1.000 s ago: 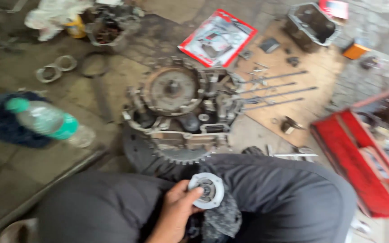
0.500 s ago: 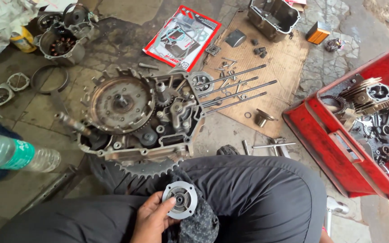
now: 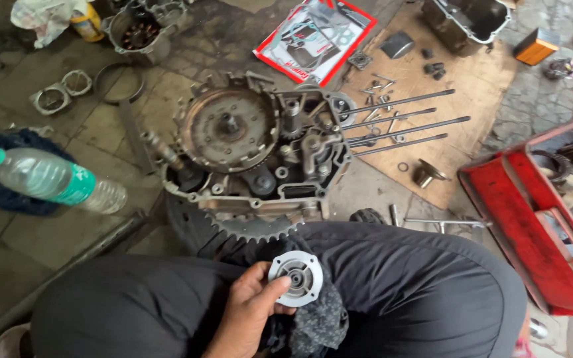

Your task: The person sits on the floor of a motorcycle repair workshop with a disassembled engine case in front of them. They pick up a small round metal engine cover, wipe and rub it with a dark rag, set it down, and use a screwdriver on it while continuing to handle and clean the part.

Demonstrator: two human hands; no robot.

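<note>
Head view: left hand [image 3: 252,313] grips a round silver engine part [image 3: 295,278] over the lap, against a dark rag [image 3: 319,319].
Thumb and fingers are closed around the disc's left rim, its recessed face turned up toward the camera; the right hand is out of sight, so I cannot tell its state. The rag lies bunched just under and right of the disc, on the person's dark trousers, which reads as a wiping or inspecting step. Any further handling calls for a firm hold on the rim and keeping the face turned to the light. Just beyond the knees sits an opened engine case [image 3: 260,146] with a toothed sprocket [image 3: 253,230] at its near edge. Long studs [image 3: 406,126] lie to the right on cardboard [image 3: 445,166], a red tray [image 3: 538,219] far right, and a plastic bottle [image 3: 51,180] left.
</note>
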